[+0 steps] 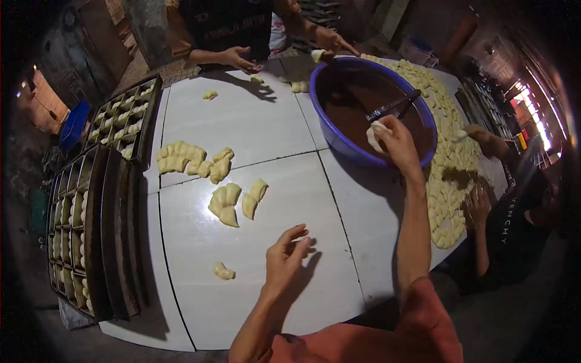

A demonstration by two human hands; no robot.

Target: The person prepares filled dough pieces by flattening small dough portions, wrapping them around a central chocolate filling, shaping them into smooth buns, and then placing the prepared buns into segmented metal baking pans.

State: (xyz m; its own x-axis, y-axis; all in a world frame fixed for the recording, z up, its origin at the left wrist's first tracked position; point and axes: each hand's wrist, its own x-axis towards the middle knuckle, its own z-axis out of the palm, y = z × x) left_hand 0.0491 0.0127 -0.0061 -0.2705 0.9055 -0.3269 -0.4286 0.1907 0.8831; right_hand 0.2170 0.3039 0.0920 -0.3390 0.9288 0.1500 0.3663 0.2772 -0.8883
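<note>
Right hand point(397, 144) closed in a pinch on a pale dough piece point(376, 137), held over the near side of a purple tub point(346, 146) with brown filling point(345, 112) and a dark-handled tool point(393, 107) inside. Left hand point(288, 259) half open above the white bench point(311, 199), fingers loosely bent and parted; a small whitish bit shows by the fingertips, cannot tell whether gripped. Nearest it, a lone dough lump point(224, 271) to the left, dough clusters point(225, 202) farther off, and a compartmented tray point(95, 236) beyond the bench's left edge.
</note>
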